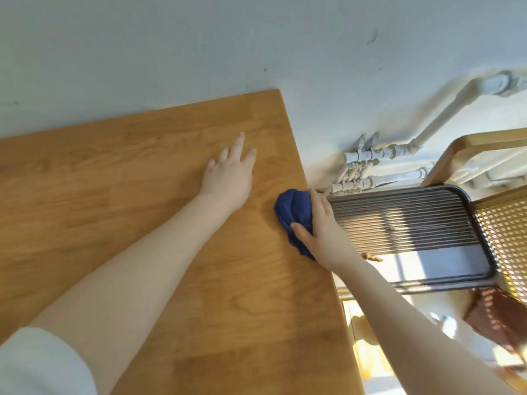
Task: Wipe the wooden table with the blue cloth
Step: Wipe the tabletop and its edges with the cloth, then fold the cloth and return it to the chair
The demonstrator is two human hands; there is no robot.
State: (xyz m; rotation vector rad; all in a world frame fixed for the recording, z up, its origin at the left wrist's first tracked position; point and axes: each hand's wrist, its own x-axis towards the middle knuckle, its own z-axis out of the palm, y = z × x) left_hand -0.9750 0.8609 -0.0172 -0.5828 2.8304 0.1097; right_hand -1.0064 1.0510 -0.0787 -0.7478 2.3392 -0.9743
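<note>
At the near left a white rolled sleeve (34, 363) led up a bare forearm to the left hand (228, 172), which lay flat on the wooden table (114, 195), fingers straight and slightly spread, holding nothing; it looked to be bracing the person. Just to its right, at the table's right edge toward the far corner, the blue cloth (293, 215) sat bunched on the wood. The right hand (319, 226) gripped it, thumb pressed across the near side and fingers curled over the far side, so that the hand partly overhung the edge. I judged the wiping to be under way along that right margin, with the broad stretch of wood to the left and near side possibly yet to be covered, though nothing on the surface showed which parts were done. The next stroke would call for keeping the cloth pressed flat and drawing it back across the wood, and the resting left hand lay in the way of any sweep to the left, so it would need to lift or shift. Beyond the edge, to the right, white pipes (379, 158) ran along the pale wall (171, 47), a dark slatted rack (405, 220) stood below them, and a wooden chair (484, 155) with a woven panel stood farthest right, close enough to crowd the elbow.
</note>
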